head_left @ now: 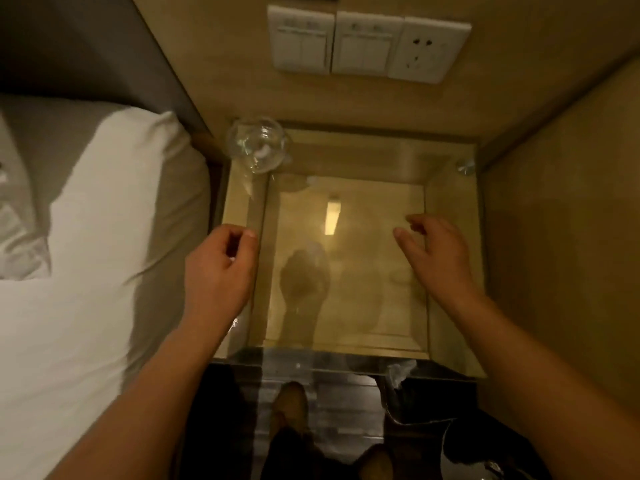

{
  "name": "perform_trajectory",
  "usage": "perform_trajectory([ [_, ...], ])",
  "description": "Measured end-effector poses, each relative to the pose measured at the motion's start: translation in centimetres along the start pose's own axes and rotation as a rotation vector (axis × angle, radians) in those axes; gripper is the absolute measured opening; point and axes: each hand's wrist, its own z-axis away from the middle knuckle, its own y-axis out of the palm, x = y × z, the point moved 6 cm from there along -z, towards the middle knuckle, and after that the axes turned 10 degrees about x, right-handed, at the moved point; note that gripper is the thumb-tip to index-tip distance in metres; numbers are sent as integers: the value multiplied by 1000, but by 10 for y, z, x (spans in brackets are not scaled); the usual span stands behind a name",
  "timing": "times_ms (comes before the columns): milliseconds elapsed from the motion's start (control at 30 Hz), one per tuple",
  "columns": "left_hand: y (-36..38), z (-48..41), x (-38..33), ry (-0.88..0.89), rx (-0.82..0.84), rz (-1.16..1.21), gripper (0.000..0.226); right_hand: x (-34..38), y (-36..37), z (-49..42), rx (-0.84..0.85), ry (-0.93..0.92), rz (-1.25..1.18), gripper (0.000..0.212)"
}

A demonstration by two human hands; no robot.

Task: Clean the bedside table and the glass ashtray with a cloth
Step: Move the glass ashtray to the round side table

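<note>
Ashtray (258,144) sits at table's far-left corner, beyond left hand (216,271).

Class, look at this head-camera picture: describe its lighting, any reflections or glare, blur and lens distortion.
Head view: dim, warm yellow light; the glass top of the bedside table mirrors a ceiling lamp and the person; the glass ashtray glints; left hand and right hand look slightly soft; wide-angle bending tilts the wall switches.

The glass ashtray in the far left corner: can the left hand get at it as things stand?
Probably yes. The left hand is on the same side as the glass ashtray, and only bare glass table top lies between them.
</note>
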Motion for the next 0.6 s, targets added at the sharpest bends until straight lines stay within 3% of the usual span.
perform_trajectory([
  [133, -24, -75, -5, 68, 6, -259, 24, 73, 19, -44, 25, -69, -118, 31],
  [367, -35, -169, 3, 101, 50, -429, 35, 147, 72, -117, 64, -4, -273, 23],
  [600, -15, -209, 24, 7, 145, -404, 34, 165, 109, -170, 62, 159, -323, 26],
])
